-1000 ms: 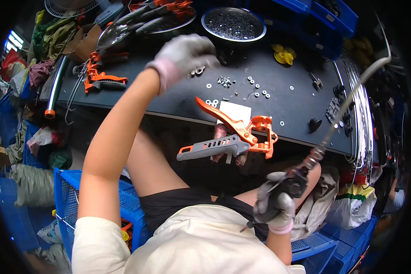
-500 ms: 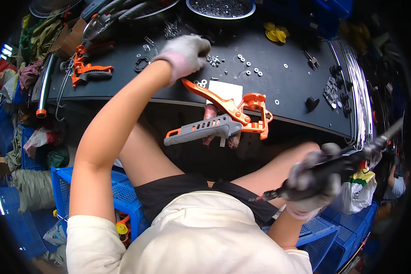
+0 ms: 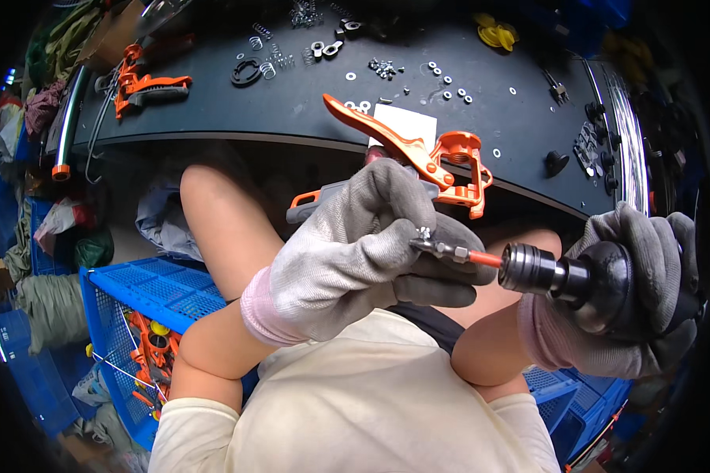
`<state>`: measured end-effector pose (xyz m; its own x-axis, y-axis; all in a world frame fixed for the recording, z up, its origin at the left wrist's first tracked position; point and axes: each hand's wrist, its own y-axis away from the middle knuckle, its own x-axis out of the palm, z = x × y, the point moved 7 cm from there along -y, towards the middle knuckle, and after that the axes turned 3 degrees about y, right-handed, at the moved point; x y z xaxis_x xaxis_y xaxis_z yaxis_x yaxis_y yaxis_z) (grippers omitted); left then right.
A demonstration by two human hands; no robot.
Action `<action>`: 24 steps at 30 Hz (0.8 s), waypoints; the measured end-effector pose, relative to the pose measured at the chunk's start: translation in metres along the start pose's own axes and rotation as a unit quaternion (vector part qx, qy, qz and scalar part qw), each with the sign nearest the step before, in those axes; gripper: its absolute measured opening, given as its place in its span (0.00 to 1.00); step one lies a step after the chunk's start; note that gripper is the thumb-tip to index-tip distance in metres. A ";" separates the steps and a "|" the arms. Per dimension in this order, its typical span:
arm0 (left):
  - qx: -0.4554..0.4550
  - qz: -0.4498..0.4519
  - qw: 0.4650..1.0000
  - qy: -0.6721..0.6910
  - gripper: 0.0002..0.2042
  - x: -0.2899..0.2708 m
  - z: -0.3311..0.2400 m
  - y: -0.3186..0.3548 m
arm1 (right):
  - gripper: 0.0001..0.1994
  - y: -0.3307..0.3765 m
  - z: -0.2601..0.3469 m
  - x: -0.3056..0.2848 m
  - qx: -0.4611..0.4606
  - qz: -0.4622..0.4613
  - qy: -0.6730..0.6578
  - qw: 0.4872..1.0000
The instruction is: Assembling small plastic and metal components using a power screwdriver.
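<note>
Already gripping a power driver (image 3: 607,288) in the right hand (image 3: 623,315), left hand (image 3: 363,252) fingers pinching a small screw at its bit (image 3: 457,252). Not yet driven into the orange tool (image 3: 426,162) beyond the driver, on the bench (image 3: 292,102) edge.

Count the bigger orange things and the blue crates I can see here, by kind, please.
Orange lever tool at the bench edge: 1
Orange tool at the bench's far left: 1
Orange-tipped bit in the power driver: 1
Blue crates, one lower left, one lower right: 2
Total: 5
</note>
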<state>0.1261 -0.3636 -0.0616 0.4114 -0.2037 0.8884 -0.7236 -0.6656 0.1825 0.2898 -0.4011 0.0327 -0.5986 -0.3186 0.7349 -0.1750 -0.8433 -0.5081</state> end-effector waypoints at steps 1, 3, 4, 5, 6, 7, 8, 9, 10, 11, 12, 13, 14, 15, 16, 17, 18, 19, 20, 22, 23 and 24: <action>0.002 0.003 1.000 0.020 0.17 -0.003 0.001 0.001 | 0.10 0.004 -0.004 -0.003 0.003 0.000 0.000 1.000; 0.004 -0.005 0.999 0.042 0.18 -0.005 0.001 0.003 | 0.10 0.034 0.040 -0.021 -0.295 -0.247 0.451 0.806; 0.003 -0.011 0.998 0.060 0.18 -0.006 0.001 0.004 | 0.10 0.034 0.042 -0.022 -0.292 -0.246 0.451 0.807; 0.004 -0.012 0.998 0.062 0.18 -0.008 0.001 0.004 | 0.11 0.035 0.044 -0.027 -0.296 -0.238 0.379 0.844; 0.017 0.004 0.998 0.053 0.18 -0.008 -0.001 0.004 | 0.13 0.035 0.044 -0.031 -0.298 -0.230 0.304 0.875; 0.030 0.020 0.998 0.044 0.17 -0.007 -0.002 0.005 | 0.13 0.035 0.043 -0.030 -0.296 -0.229 0.305 0.876; 0.029 0.020 0.998 0.045 0.17 -0.008 -0.002 0.005 | 0.13 0.031 0.032 -0.025 -0.284 -0.215 0.302 0.884; 0.046 0.015 0.998 0.026 0.17 -0.009 -0.005 0.005 | 0.12 0.029 0.029 -0.024 -0.273 -0.202 0.298 0.892; 0.062 0.010 0.998 0.006 0.17 -0.010 -0.007 0.005 | 0.12 0.027 0.032 -0.026 -0.261 -0.189 0.295 0.899; 0.063 0.009 0.998 0.008 0.17 -0.013 -0.007 0.005 | 0.12 0.024 0.029 -0.025 -0.248 -0.175 0.291 0.907; 0.108 0.026 0.993 -0.048 0.16 -0.014 -0.013 0.005 | 0.12 0.022 0.024 -0.022 -0.234 -0.161 0.287 0.915; 0.151 0.043 0.982 -0.104 0.16 -0.014 -0.019 0.006 | 0.11 0.020 0.022 -0.021 -0.221 -0.147 0.282 0.922; 0.151 0.043 0.982 -0.102 0.16 -0.015 -0.020 0.006 | 0.11 0.017 0.014 -0.017 -0.208 -0.134 0.279 0.928; 0.157 0.043 0.980 -0.118 0.15 -0.015 -0.022 0.006 | 0.11 0.016 0.013 -0.017 -0.195 -0.120 0.275 0.934; 0.163 0.042 0.976 -0.135 0.15 -0.016 -0.023 0.006 | 0.11 0.015 0.014 -0.018 -0.182 -0.107 0.270 0.939; 0.162 0.042 0.977 -0.134 0.15 -0.017 -0.025 0.006 | 0.11 0.013 0.011 -0.017 -0.169 -0.094 0.266 0.944; 0.169 0.053 0.970 -0.164 0.15 -0.016 -0.027 0.005 | 0.11 0.010 0.009 -0.016 -0.157 -0.081 0.261 0.949; 0.176 0.063 0.963 -0.193 0.14 -0.014 -0.028 0.005 | 0.12 0.006 0.002 -0.015 -0.144 -0.068 0.256 0.953; 0.176 0.062 0.963 -0.193 0.14 -0.015 -0.028 0.004 | 0.12 0.004 0.000 -0.015 -0.131 -0.054 0.251 0.958; 0.200 0.072 0.955 -0.206 0.14 -0.013 -0.028 0.004 | 0.13 0.003 -0.006 -0.011 -0.104 -0.027 0.239 0.965; 0.200 0.071 0.955 -0.206 0.14 -0.013 -0.026 0.003 | 0.13 0.001 -0.015 -0.008 -0.091 -0.013 0.232 0.968; 0.239 0.053 0.940 -0.240 0.14 -0.013 -0.028 0.005 | 0.13 0.001 -0.015 -0.007 -0.077 0.001 0.225 0.971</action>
<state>0.1014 -0.3444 -0.0607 0.6366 -0.5108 0.5778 -0.4908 -0.8462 -0.2074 0.2825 -0.3935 0.0201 -0.8737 -0.0698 0.4814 -0.2679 -0.7569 -0.5961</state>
